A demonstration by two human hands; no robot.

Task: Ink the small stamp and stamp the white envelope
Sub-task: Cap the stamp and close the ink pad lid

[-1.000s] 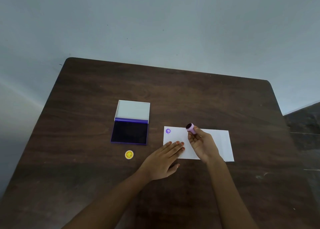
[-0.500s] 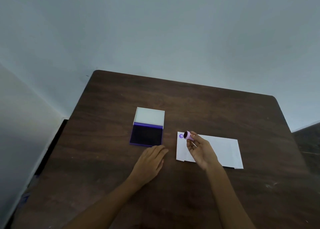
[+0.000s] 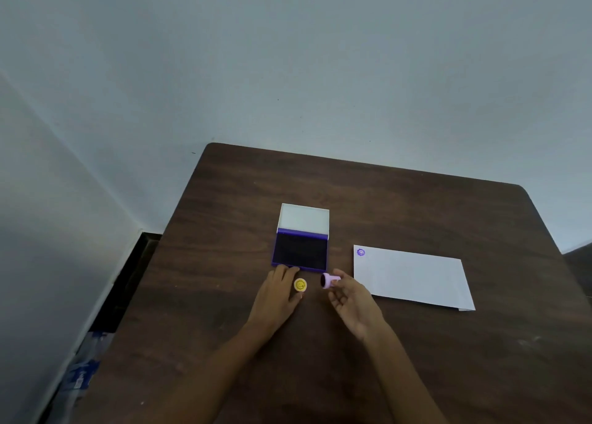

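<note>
Your right hand [image 3: 352, 298] pinches the stamp [image 3: 330, 280] at its fingertips, long axis near level, dark face pointing left toward the yellow cap [image 3: 300, 284]. Cap sits just beside your left hand [image 3: 278, 292], which lies flat and empty on the table [image 3: 416, 205]. Ink pad [image 3: 301, 252] open, just beyond both. Envelope [image 3: 413, 279] lies right of the grip, one purple mark [image 3: 361, 252] in its far-left corner. Cap probably touches your left fingers; view too dim to say.

You are looking at a dim, flat-lit scene with a cool grey-blue cast and no glare. The dark table [image 3: 416, 359] swallows shadows, so you see almost none under the arms. The wide lens bends the table's edges, and fine detail stays soft throughout.
</note>
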